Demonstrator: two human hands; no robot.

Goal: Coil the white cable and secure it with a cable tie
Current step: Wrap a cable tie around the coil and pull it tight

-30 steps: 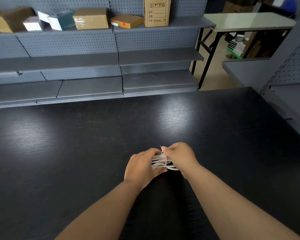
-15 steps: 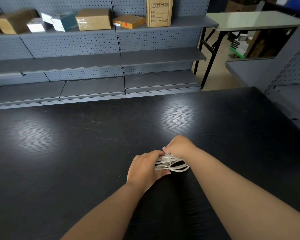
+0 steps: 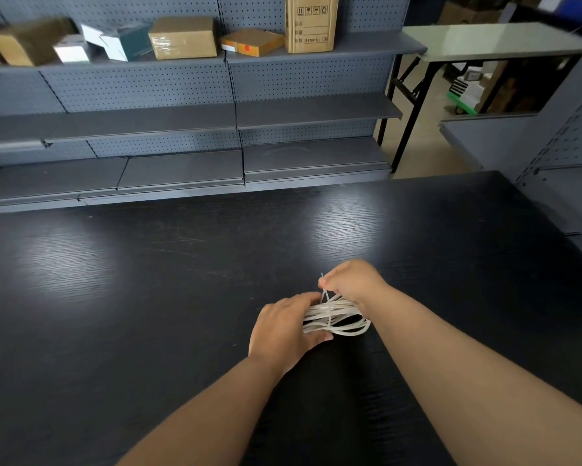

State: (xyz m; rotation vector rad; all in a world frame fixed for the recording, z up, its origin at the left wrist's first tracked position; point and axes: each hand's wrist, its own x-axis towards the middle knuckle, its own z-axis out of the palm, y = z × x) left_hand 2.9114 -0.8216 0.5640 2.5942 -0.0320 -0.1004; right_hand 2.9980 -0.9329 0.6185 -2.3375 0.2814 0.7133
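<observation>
Since a second ago my right hand (image 3: 353, 282) has gone a little away from me and up, so more of the white cable (image 3: 341, 319) shows between my hands, and its looped end now lies free on the right. This hand pinches the thin tail of the cable tie (image 3: 322, 284), which stands up from the bundle. My left hand (image 3: 284, 327) has its fingers curled round the left end of the coil and holds the strands together low over the desk (image 3: 148, 297). The coiling looks finished, so I judge this is the tightening step. The tie seems to go round the strands already, but it is too small to be sure. Next I should pull the tail firmly while the left hand stops the loops from spreading.
</observation>
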